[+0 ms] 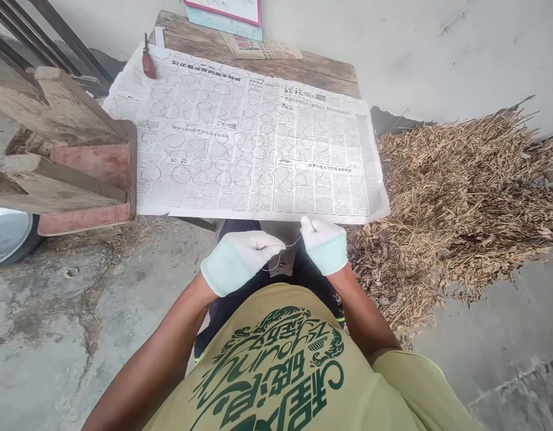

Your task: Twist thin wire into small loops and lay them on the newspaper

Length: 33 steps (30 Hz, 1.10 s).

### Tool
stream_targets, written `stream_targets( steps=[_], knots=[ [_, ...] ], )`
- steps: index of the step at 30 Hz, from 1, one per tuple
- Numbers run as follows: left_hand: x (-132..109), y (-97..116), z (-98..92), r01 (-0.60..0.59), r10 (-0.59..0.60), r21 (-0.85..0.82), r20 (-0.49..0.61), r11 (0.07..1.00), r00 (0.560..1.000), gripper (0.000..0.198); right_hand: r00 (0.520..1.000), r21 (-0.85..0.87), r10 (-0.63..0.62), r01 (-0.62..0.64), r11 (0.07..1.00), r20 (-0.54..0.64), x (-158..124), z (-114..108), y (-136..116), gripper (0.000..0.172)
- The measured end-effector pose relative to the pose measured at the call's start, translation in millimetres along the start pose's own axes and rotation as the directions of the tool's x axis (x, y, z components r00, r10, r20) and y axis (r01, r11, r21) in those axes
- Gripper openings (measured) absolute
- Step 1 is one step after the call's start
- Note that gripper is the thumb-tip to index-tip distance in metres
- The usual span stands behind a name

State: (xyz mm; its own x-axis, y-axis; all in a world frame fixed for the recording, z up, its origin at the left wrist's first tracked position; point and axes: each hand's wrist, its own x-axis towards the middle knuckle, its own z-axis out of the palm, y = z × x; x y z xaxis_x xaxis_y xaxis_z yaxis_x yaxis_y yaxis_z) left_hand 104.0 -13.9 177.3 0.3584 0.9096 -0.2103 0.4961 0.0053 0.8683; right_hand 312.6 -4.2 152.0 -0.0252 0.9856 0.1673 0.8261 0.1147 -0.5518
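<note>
My left hand point(247, 254), in a white glove with a pale green cuff, pinches a thin wire point(294, 243) between thumb and fingertips. From those fingers a loose curved end hangs over my lap. My right hand point(322, 239), gloved the same way, is closed on the wire's other side, close to the table's front edge. A short stretch of wire spans the gap between the hands. Just beyond them, newspaper sheets point(254, 203) cover most of the table. Several thin loops point(181, 174) show on the paper in rough rows; whether each is wire is hard to tell.
A screwdriver with a red handle point(148, 64) lies at the paper's far left corner. To the left stand an upturned wooden stool point(88, 161) and a metal basin point(11, 236). Dry stalks point(460, 203) are heaped at the right. A red-edged board point(227, 9) stands at the back.
</note>
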Motion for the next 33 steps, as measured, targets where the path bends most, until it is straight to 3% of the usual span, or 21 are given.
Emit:
stream_targets(
  steps=[3, 5, 7, 9, 12, 16, 19, 24, 30, 33],
  knots=[
    [-3.1, 0.0, -6.8, -0.001, 0.001, 0.005, 0.038, 1.0, 0.999, 0.025, 0.985, -0.048, -0.159, 0.163, 0.986, 0.07, 6.0, -16.5, -1.9, 0.034],
    [-4.1, -2.8, -10.3, -0.023, 0.024, -0.007, 0.062, 1.0, 0.998, 0.024, 0.947, -0.102, -0.307, 0.316, 0.943, 0.094, 9.4, -32.6, -3.9, 0.037],
    [-4.4, -5.8, -13.1, -0.053, 0.053, -0.003, 0.084, 0.999, 0.995, 0.024, 0.862, -0.134, -0.479, 0.502, 0.855, 0.167, 11.3, -48.5, -6.7, 0.042],
    [-4.5, -7.9, -15.7, -0.075, 0.073, 0.016, 0.111, 0.997, 0.991, 0.025, 0.723, -0.123, -0.625, 0.677, 0.725, 0.296, 11.8, -60.0, -9.9, 0.038],
    [-4.9, -8.3, -19.6, -0.088, 0.086, 0.01, 0.141, 0.996, 0.986, 0.026, 0.54, -0.087, -0.71, 0.819, 0.567, 0.452, 11.6, -65.9, -13.0, 0.025],
    [-5.9, -6.0, -22.8, -0.069, 0.076, -0.047, 0.157, 0.997, 0.985, 0.027, 0.45, -0.066, -0.745, 0.873, 0.484, 0.492, 12.6, -62.3, -11.3, 0.022],
    [-6.8, -5.5, -23.1, -0.044, 0.056, -0.072, 0.167, 0.996, 0.984, 0.026, 0.447, -0.076, -0.748, 0.877, 0.475, 0.49, 12.9, -59.2, -8.5, 0.026],
    [-9.2, -7.4, -23.1, -0.022, 0.032, -0.069, 0.154, 0.997, 0.988, 0.029, 0.524, -0.101, -0.654, 0.816, 0.569, 0.545, 8.5, -53.6, -4.5, 0.042],
    [-11.7, -4.7, -23.5, 0.047, -0.039, -0.052, 0.138, 0.998, 0.99, 0.033, 0.714, -0.351, -0.426, 0.666, 0.658, 0.556, -0.9, -52.9, -5.5, 0.063],
    [-11.1, -5.0, -23.1, 0.059, -0.053, -0.046, 0.121, 0.997, 0.991, 0.034, 0.758, -0.433, -0.307, 0.601, 0.672, 0.575, -2.6, -55.4, -9.7, 0.067]
  ],
)
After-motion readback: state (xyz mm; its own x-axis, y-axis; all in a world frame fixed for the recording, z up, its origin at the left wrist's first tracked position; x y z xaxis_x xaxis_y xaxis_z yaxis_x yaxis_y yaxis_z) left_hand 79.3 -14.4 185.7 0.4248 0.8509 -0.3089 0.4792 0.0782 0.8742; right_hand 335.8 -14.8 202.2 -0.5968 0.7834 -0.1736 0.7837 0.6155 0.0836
